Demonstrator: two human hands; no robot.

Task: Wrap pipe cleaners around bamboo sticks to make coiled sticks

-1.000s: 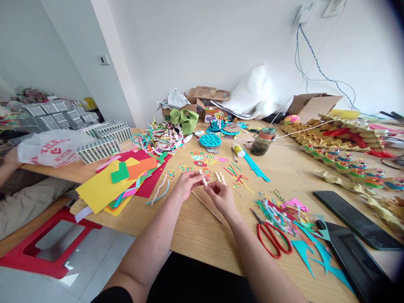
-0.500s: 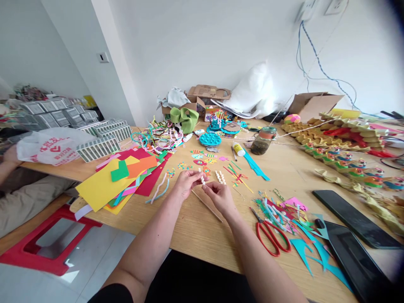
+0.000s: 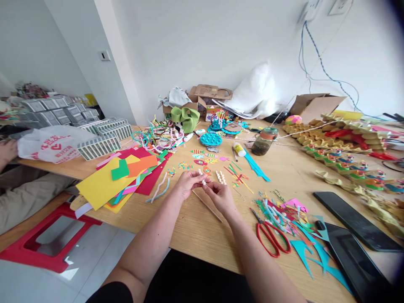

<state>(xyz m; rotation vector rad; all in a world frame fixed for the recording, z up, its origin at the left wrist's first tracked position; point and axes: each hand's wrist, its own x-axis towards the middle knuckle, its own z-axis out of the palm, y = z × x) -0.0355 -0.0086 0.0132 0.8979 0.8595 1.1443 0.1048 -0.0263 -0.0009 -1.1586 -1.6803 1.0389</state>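
Note:
My left hand (image 3: 187,184) pinches a small white knobbly strip (image 3: 204,182) that looks twisted or beaded. My right hand (image 3: 221,198) has thumb and forefinger closed at its lower end. The fingers hide much of the strip. Just beyond my right hand lie similar white knobbly strips (image 3: 221,177). Under my hands, a thin wooden stick (image 3: 208,206) slants across the table. Several paper fish (image 3: 200,162) in bright colours lie past my fingertips, with small confetti dots (image 3: 184,166) to their left.
Coloured paper sheets (image 3: 104,185) overlap at left. Red-handled scissors (image 3: 273,237), paper scraps (image 3: 284,214) and two phones (image 3: 356,219) lie at right. A glue bottle (image 3: 239,149) and glass jar (image 3: 264,142) stand farther back. Another person's hand (image 3: 6,151) is beside a plastic bag (image 3: 53,145).
The fingers of my left hand have shifted over the white strip, covering more of its middle. My right hand stays at its lower end. The view has shifted slightly.

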